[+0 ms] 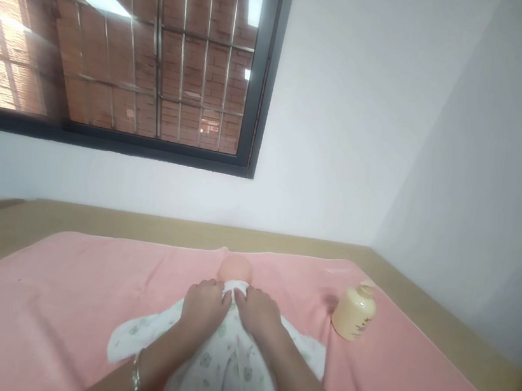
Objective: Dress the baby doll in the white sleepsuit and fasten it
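Observation:
A doll (pixel 235 269) lies on its back on a pink blanket, with the rounded top of its head pointing away from me. It wears a white baby gown (pixel 225 357) with small green and grey prints, its sleeves spread to both sides. My left hand (pixel 205 304) is closed on the gown at the left of the neckline, thumb by the collar. On the other side, my right hand (pixel 259 309) grips the gown in the same way. Both sets of fingertips are partly hidden. A bracelet (pixel 136 371) circles my left wrist.
The pink blanket (pixel 85 288) covers much of a wooden tabletop (pixel 189 232). To the right of the doll stands a cream-coloured bottle (pixel 354 311) with dark lettering. Behind the table rise a white wall (pixel 350 104) and a dark-framed barred window (pixel 258 92).

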{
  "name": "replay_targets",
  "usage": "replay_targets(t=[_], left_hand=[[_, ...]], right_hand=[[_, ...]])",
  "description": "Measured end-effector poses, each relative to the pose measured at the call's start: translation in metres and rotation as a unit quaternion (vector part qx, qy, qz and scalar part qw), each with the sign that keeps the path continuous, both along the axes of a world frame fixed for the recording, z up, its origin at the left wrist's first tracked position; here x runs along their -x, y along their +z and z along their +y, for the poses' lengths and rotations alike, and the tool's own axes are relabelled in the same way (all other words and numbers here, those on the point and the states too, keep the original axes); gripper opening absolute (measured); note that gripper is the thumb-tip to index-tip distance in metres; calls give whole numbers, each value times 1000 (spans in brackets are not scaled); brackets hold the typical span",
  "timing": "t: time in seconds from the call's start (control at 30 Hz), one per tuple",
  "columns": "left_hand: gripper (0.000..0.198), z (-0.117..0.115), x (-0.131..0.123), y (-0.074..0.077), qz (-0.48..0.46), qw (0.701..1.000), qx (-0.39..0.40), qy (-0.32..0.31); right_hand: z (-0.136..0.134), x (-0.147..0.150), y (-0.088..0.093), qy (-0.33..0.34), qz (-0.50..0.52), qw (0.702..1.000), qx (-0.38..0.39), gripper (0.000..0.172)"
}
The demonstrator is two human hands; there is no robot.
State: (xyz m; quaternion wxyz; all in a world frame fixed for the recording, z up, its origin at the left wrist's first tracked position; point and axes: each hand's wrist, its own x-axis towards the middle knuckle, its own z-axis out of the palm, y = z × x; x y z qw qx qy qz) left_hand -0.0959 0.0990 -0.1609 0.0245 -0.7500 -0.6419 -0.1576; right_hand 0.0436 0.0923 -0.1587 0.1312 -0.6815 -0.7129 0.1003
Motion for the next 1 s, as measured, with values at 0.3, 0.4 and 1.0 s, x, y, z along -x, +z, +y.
replay_targets(t=[0.3,0.4,1.0], left_hand=[[42,-2,5,1,-66,995,76,6],[37,-4,1,1,-31,998,54,6],[34,-5,0,5,-27,998,55,17]], right_hand=[[-11,-9,11,81,1,997,-3,51],[0,-15,6,55,47,996,47,59],[-2,-10,-2,53,-9,999,-3,48]])
